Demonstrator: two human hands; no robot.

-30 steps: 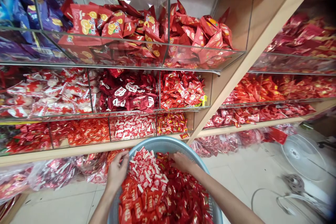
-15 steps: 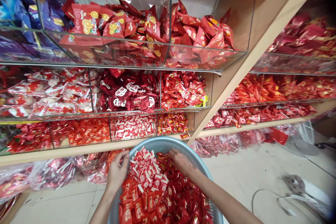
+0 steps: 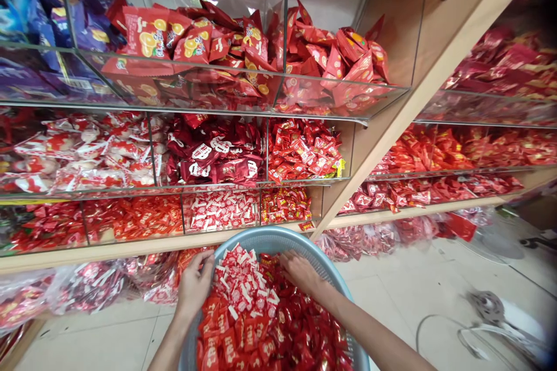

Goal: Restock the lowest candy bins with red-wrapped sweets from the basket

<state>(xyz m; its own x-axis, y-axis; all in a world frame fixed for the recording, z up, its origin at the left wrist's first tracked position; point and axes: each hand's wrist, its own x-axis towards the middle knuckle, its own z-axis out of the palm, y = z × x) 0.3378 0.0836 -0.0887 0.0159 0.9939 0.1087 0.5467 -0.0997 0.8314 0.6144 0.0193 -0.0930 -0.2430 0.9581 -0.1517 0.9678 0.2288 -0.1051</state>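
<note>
A blue-grey plastic basket (image 3: 255,234) full of wrapped candies is in front of me. My left hand (image 3: 195,281) is at its left rim, fingers curled over the edge. Inside, white-and-red candies (image 3: 243,281) are heaped at the back left. Orange-red packets (image 3: 230,336) lie at the front left, and dark red shiny candies (image 3: 308,327) fill the right side. Over the back right part, my right hand (image 3: 300,271) rests on small red-and-yellow candies (image 3: 270,265). Its fingers are bent a little apart, with the tips partly hidden among the wrappers.
Wooden shelves (image 3: 368,153) with clear dividers hold many red candies behind the basket. Purple packets (image 3: 85,26) are at upper left. Clear bags of candy (image 3: 89,290) stand under the lowest shelf. A white appliance with a cable (image 3: 496,316), blurred, is on the tiled floor at right.
My right hand's fingers have bent slightly more over the candies. The left hand and the basket look the same, and the view has shifted very little.
</note>
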